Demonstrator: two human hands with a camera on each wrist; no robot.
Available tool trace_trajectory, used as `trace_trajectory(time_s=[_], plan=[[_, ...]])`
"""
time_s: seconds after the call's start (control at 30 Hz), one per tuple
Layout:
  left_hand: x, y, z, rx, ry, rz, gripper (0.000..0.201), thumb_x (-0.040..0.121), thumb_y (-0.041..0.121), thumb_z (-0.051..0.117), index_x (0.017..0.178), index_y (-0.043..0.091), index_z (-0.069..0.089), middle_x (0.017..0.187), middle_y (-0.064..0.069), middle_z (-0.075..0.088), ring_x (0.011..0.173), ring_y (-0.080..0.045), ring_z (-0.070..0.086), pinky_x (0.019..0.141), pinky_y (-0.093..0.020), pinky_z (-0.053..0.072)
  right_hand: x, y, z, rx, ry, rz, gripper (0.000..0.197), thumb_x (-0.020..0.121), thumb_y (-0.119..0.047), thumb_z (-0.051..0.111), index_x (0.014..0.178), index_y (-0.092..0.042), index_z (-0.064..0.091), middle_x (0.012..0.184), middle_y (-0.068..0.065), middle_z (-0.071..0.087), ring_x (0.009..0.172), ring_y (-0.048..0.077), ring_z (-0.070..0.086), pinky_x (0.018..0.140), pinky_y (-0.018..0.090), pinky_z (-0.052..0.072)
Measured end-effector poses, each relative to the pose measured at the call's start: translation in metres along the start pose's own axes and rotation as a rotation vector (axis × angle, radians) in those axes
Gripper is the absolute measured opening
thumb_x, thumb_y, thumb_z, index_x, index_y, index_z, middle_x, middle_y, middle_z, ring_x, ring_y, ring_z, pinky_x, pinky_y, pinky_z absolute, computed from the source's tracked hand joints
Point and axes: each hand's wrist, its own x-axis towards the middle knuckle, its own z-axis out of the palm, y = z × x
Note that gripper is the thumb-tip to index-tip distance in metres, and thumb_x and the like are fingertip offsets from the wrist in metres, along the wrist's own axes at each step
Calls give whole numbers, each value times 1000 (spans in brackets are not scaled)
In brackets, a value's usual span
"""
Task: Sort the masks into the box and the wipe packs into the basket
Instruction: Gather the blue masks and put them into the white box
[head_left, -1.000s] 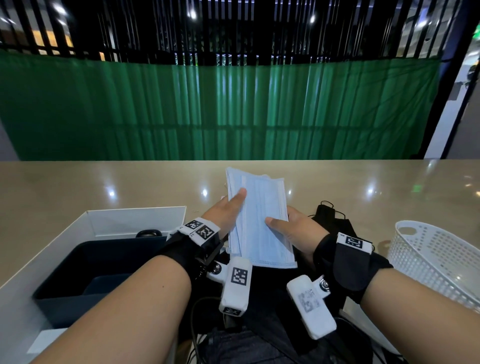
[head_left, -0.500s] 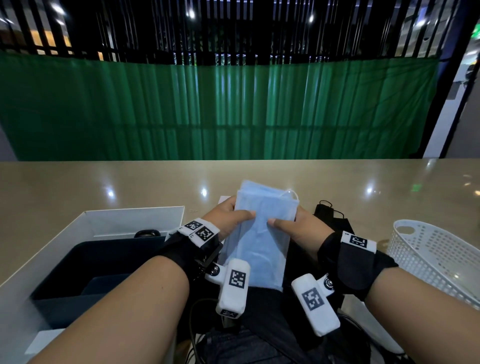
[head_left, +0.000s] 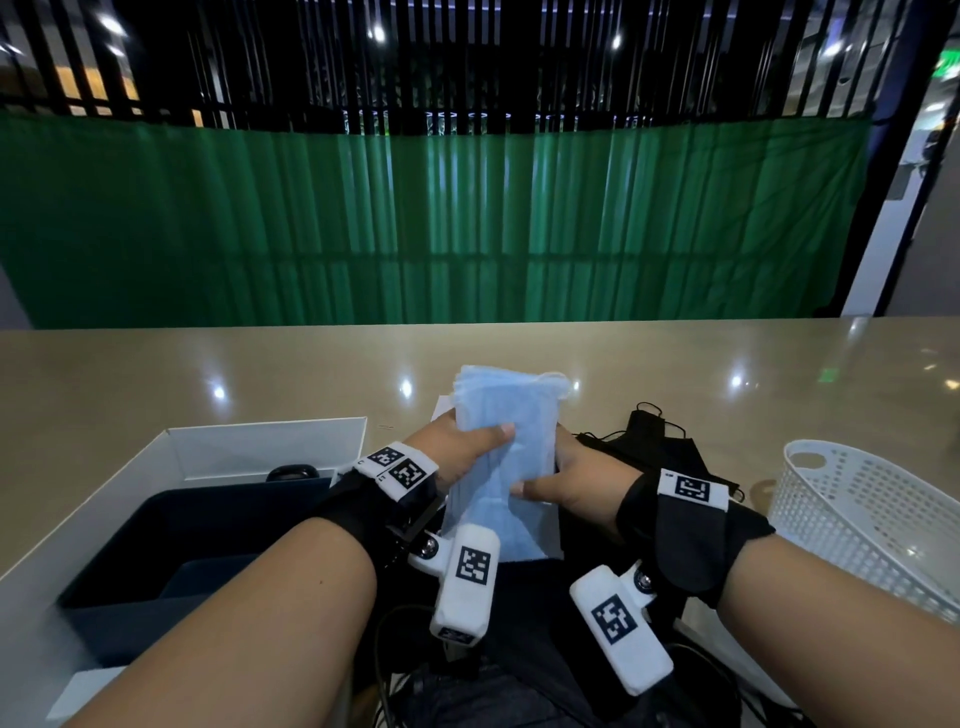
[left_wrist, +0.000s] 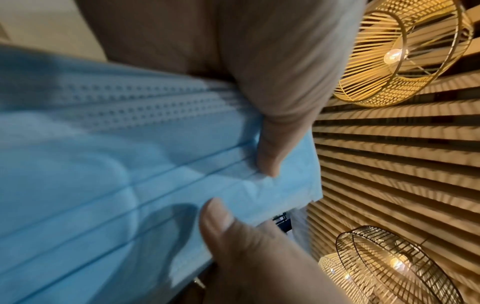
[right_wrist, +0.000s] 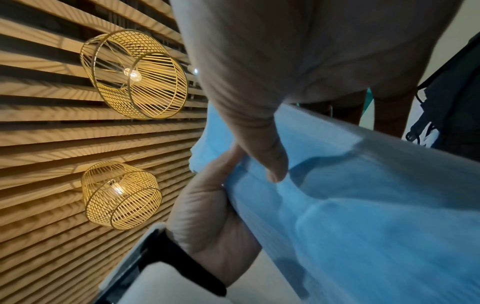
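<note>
Masks (head_left: 498, 452), a pale blue stack, sit upright between both hands above the table's near edge, the left hand (head_left: 457, 449) gripping one long side with its thumb across the front and the right hand (head_left: 569, 483) pinching the other, so the step in hand looks like squaring the stack before it goes into the box (head_left: 218, 457) on the left. Next, I judge, comes a short carry leftward and a flat lowering into the dark interior, keeping the ear loops tucked. Black masks (head_left: 660, 441) lie just beyond the right hand, probably several though the pile is hard to read, and the white basket (head_left: 852, 499) stands farther right
</note>
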Motion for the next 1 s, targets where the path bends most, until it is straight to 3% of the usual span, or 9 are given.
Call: trace_trajectory(time_s=[0.1,0.2,0.3,0.43,0.5,0.63,0.83,0.93,1.0], plan=[[-2,7,-1,-95,44,-1,63,58,51,82,106,14,65,103,-15,71,99,-37,66,93,-56,48,-2,9,-5,-89,2,85,45,82,-7,69,116,-27,47,119,3,63,112,23,60,102,43,45],[-7,12,3,-20,-33,21,39,76,49,65,103,21,62,101,-7,70,97,-27,65,95,-46,48,-7,15,-15,-136,19,171,29,85,-13,68,104,-31,57,113,0,67,107,21,63,101,42,46],[-9,8,7,221,-145,-1,84,62,80,59,126,25,52,120,-1,64,111,-20,59,100,-42,45,-12,15,-23,-108,-5,167,38,81,-14,72,115,-25,58,116,2,66,109,18,62,102,41,45],[-8,8,6,157,-173,-44,33,86,28,66,116,25,54,107,5,67,98,-13,63,82,-29,52,-17,15,-25,-38,-99,133,52,79,-6,72,122,-25,51,114,-7,65,104,2,62,94,23,49],[-9,8,5,136,-208,-52,27,83,16,69,108,24,61,101,2,70,95,-16,66,82,-32,53,-17,16,-21,-30,-118,123,53,81,0,69,125,-22,49,111,-12,63,98,-6,61,86,14,49],[-4,-2,7,175,-259,-71,76,52,42,86,121,19,61,118,-9,67,112,-29,61,98,-52,46,-14,20,-10,-72,-150,74,61,78,-8,73,131,-21,46,120,-7,61,109,1,59,93,19,47],[8,-20,4,326,-145,-89,96,37,81,71,116,27,64,114,-1,69,107,-26,64,98,-49,46,-11,25,-7,-160,-98,97,47,81,-10,72,121,-24,53,108,-15,62,96,-6,60,86,12,48],[5,-13,4,326,-36,-103,101,42,85,56,123,26,57,112,-5,69,102,-30,65,93,-49,50,-13,32,-13,-203,-31,227,39,77,-22,77,113,-22,62,107,-7,68,99,10,64,91,24,51],[-1,-3,4,215,50,-95,93,53,79,55,125,20,53,112,-9,68,100,-33,66,90,-50,51,-16,31,-15,-226,-28,274,32,77,-24,77,106,-22,64,100,-7,69,96,13,66,85,19,51]])
